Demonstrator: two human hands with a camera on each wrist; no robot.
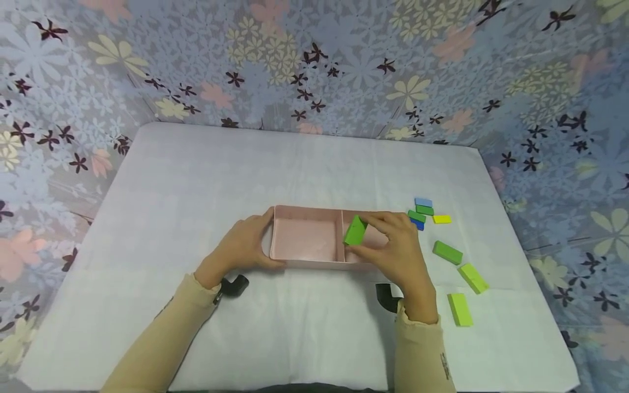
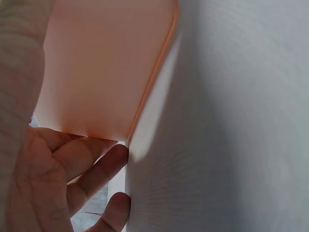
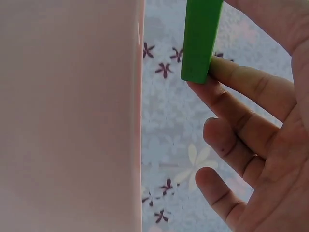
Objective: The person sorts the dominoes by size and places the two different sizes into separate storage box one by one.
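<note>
A pale pink box (image 1: 308, 237) with a divider between two compartments stands in the middle of the table. At its left end is my left hand (image 1: 245, 240), thumb along the near side and fingers at the far left corner. The left wrist view shows those fingers (image 2: 99, 179) against the wall of the box. My right hand (image 1: 400, 248) pinches a green block (image 1: 355, 231) by its ends, tilted above the right compartment. From the right wrist, the block (image 3: 200, 41) appears beside the pink wall, other fingers spread loosely below it.
To the right on the white-covered table (image 1: 206, 169) lie a green block (image 1: 447, 252) and two lime blocks (image 1: 473, 278). Behind them are smaller pieces: a yellow one (image 1: 441, 219), a light blue one (image 1: 423, 202), green ones and a dark blue one (image 1: 417, 224). Flowered cloth (image 1: 314, 65) surrounds the table.
</note>
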